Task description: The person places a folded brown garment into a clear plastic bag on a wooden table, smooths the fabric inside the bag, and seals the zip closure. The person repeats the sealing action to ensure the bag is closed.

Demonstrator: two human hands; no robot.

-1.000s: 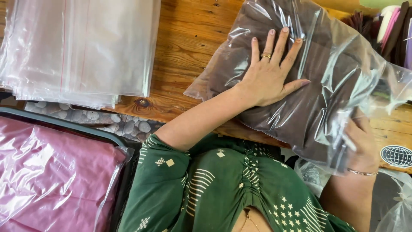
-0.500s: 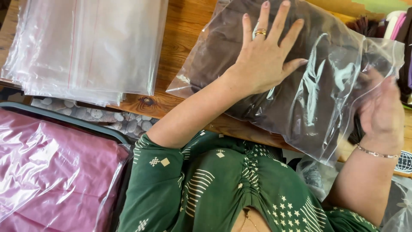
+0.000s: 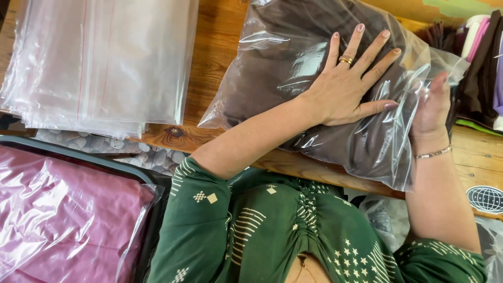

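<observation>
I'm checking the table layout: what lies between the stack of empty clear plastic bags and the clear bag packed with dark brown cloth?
In the head view, only bare wooden tabletop separates the stack of empty clear plastic bags from the clear bag of dark brown cloth.

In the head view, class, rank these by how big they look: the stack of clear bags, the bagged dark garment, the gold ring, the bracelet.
1. Stack of clear bags and bagged dark garment: too alike to rank.
2. Bracelet.
3. Gold ring, on the left hand.
</observation>
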